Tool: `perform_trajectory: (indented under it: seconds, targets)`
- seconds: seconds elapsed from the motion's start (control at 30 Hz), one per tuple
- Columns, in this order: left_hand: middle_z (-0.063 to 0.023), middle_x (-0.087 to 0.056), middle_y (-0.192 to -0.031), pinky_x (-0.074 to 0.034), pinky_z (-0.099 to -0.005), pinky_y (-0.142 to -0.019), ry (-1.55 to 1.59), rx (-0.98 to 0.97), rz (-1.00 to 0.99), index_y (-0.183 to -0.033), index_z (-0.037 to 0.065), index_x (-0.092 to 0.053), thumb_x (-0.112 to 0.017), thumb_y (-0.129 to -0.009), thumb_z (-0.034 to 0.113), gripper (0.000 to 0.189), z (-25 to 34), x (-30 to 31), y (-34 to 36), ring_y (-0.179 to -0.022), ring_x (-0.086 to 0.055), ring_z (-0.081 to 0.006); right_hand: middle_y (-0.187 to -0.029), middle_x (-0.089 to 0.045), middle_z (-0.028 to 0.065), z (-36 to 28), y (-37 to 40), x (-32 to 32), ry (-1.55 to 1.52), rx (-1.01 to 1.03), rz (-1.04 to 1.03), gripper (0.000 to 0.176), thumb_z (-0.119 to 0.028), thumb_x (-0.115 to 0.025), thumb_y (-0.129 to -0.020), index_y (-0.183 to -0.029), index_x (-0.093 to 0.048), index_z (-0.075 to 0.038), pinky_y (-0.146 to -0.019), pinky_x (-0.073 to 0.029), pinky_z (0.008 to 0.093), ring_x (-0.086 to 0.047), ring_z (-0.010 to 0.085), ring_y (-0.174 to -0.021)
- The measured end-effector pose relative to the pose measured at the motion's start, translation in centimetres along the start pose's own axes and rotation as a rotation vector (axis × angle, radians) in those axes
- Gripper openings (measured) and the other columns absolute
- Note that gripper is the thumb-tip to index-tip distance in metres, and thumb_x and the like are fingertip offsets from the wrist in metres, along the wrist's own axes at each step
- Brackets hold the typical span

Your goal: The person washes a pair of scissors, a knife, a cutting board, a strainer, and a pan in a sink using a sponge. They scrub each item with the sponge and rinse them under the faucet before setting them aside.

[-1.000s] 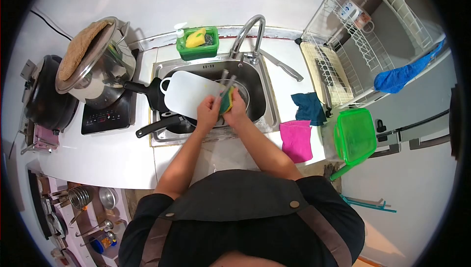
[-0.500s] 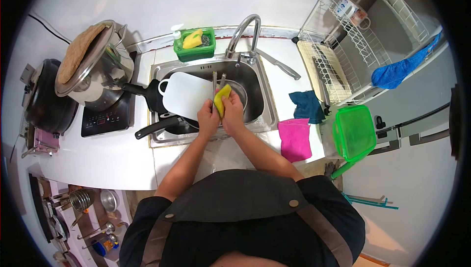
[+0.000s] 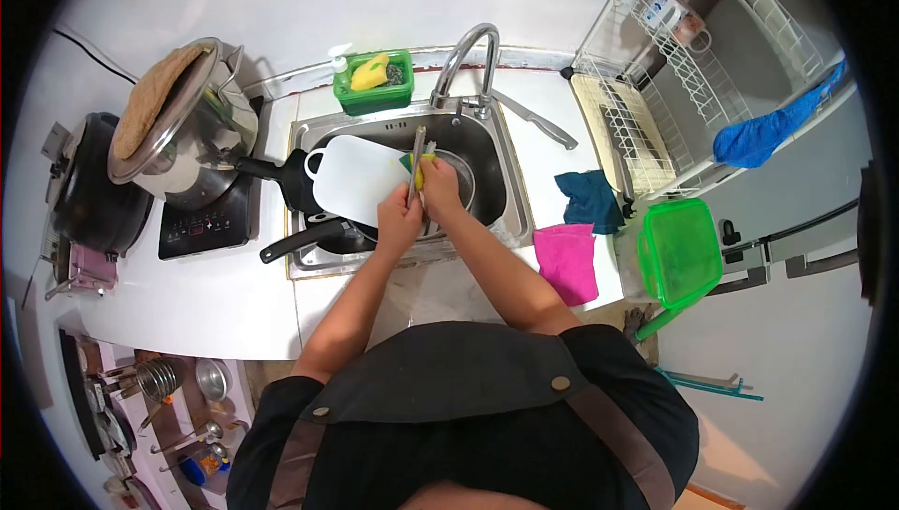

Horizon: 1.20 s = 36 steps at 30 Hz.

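Observation:
Over the sink, my left hand is closed around a pair of metal tongs, whose arms point up and away from me. My right hand grips a yellow sponge with a green side, pressed against the tongs. My fingers hide part of both. Left of my hands, a white cutting board lies tilted across the sink. Black-handled pans are beneath and beside it. Behind my right hand, a round metal bowl or pot sits in the basin.
The faucet arches behind the sink. A green basket with a sponge and scrubber stands behind it. Right are a knife, teal cloth, pink cloth and dish rack. A large pot stands left.
My right hand and the sponge have moved slightly, with the sponge now behind the tongs and its green side showing. The tongs lean a little more to the right.

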<state>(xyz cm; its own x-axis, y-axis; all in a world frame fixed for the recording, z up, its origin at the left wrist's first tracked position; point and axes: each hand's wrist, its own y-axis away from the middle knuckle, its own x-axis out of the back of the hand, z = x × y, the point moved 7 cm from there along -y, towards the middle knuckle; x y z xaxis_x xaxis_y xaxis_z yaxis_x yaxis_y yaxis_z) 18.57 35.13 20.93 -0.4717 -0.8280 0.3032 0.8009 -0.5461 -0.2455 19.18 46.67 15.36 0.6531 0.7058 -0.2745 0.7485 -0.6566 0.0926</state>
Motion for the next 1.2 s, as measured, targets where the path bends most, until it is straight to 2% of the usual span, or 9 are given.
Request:
perform_trajectory:
  seconds: [0.07, 0.17, 0.2, 0.43, 0.53, 0.73, 0.8, 1.0, 1.2]
  targets:
    - [-0.0121, -0.045, -0.050, -0.034, -0.0311, -0.043, -0.093, -0.025, -0.001, -0.069, 0.001, -0.046, -0.049, -0.077, 0.007, 0.010, 0.2, 0.5, -1.2, -0.042, -0.042, -0.0171, -0.066, -0.052, 0.0036, 0.5, -1.0, -0.2, -0.173, -0.109, 0.051, 0.020, -0.015, -0.044, -0.082, -0.074, -0.055, -0.001, -0.049, -0.038, 0.0270, -0.046, 0.0100, -0.056]
    - [-0.0081, -0.040, -0.048, -0.031, -0.0302, -0.044, -0.176, -0.005, -0.076, -0.067, 0.001, -0.046, -0.051, -0.077, 0.010, 0.015, 0.1, 0.9, -0.1, -0.045, -0.036, -0.0127, -0.065, -0.051, 0.0016, 2.9, -6.9, 5.5, 0.016, -0.008, 0.245, 0.019, -0.018, -0.045, -0.084, -0.075, -0.055, -0.004, -0.044, -0.038, 0.0266, -0.047, 0.0112, -0.055]
    - [-0.0092, -0.041, -0.048, -0.031, -0.0303, -0.044, -0.242, -0.011, -0.124, -0.067, 0.001, -0.045, -0.051, -0.077, 0.011, 0.016, 0.0, 0.9, 0.5, -0.045, -0.036, -0.0134, -0.064, -0.050, 0.0015, 0.2, -5.8, 5.7, -0.258, -0.106, 0.216, 0.018, -0.018, -0.046, -0.083, -0.073, -0.056, -0.006, -0.045, -0.038, 0.0259, -0.047, 0.0108, -0.054]
    - [-0.0159, -0.050, -0.054, -0.037, -0.0361, -0.047, -0.218, 0.042, -0.003, -0.072, -0.001, -0.049, -0.052, -0.076, 0.011, 0.013, -2.6, 0.9, 0.3, -0.046, -0.046, -0.0290, -0.058, -0.049, -0.0024, -1.8, 1.7, 1.6, 0.119, 0.023, 0.039, 0.018, -0.021, -0.055, -0.083, -0.073, -0.058, -0.006, -0.045, -0.032, 0.0208, -0.041, 0.0049, -0.050]
    - [-0.0146, -0.050, -0.054, -0.038, -0.0359, -0.047, -0.065, -0.030, -0.017, -0.073, -0.001, -0.049, -0.053, -0.077, 0.014, 0.015, -1.2, -1.0, 0.6, -0.049, -0.052, -0.0230, -0.063, -0.054, 0.0007, -3.3, 4.2, -0.1, 0.212, 0.190, 0.115, 0.025, -0.022, -0.056, -0.082, -0.079, -0.059, 0.002, -0.049, -0.037, 0.0231, -0.045, 0.0053, -0.055]
    - [-0.0215, -0.052, -0.061, -0.040, -0.0405, -0.053, -0.314, 0.018, -0.094, -0.072, -0.001, -0.049, -0.053, -0.075, 0.011, 0.013, -0.7, -0.8, 0.1, -0.059, -0.053, -0.0379, -0.061, -0.053, 0.0013, -2.3, -1.2, 3.0, 0.040, 0.026, 0.174, 0.021, -0.019, -0.057, -0.080, -0.075, -0.059, 0.001, -0.047, -0.036, 0.0248, -0.045, 0.0066, -0.054]
    - [-0.0219, -0.051, -0.061, -0.039, -0.0413, -0.053, -0.327, 0.014, -0.089, -0.071, -0.001, -0.048, -0.052, -0.075, 0.011, 0.013, -0.7, -0.7, 0.4, -0.060, -0.051, -0.0396, -0.057, -0.050, -0.0009, -2.3, -2.9, 6.1, -0.281, 0.036, 0.409, 0.022, -0.021, -0.056, -0.082, -0.071, -0.057, -0.002, -0.044, -0.034, 0.0239, -0.044, 0.0070, -0.050]
    - [-0.0221, -0.050, -0.062, -0.038, -0.0412, -0.054, -0.361, 0.039, -0.011, -0.069, -0.002, -0.046, -0.051, -0.075, 0.010, 0.015, -1.4, 0.9, 1.2, -0.062, -0.051, -0.0395, -0.062, -0.054, -0.0003, -2.9, -0.3, 3.3, -0.017, -0.046, 0.009, 0.022, -0.023, -0.057, -0.082, -0.075, -0.059, -0.002, -0.043, -0.032, 0.0210, -0.042, 0.0063, -0.048]
    - [-0.0224, -0.049, -0.063, -0.038, -0.0403, -0.053, -0.363, 0.040, -0.075, -0.071, -0.002, -0.046, -0.052, -0.076, 0.011, 0.016, -1.2, 0.1, 1.3, -0.061, -0.050, -0.0393, -0.063, -0.053, -0.0002, -0.6, -1.7, 2.1, -0.001, -0.073, 0.003, 0.021, -0.025, -0.058, -0.081, -0.077, -0.058, -0.005, -0.042, -0.032, 0.0208, -0.043, 0.0051, -0.050]
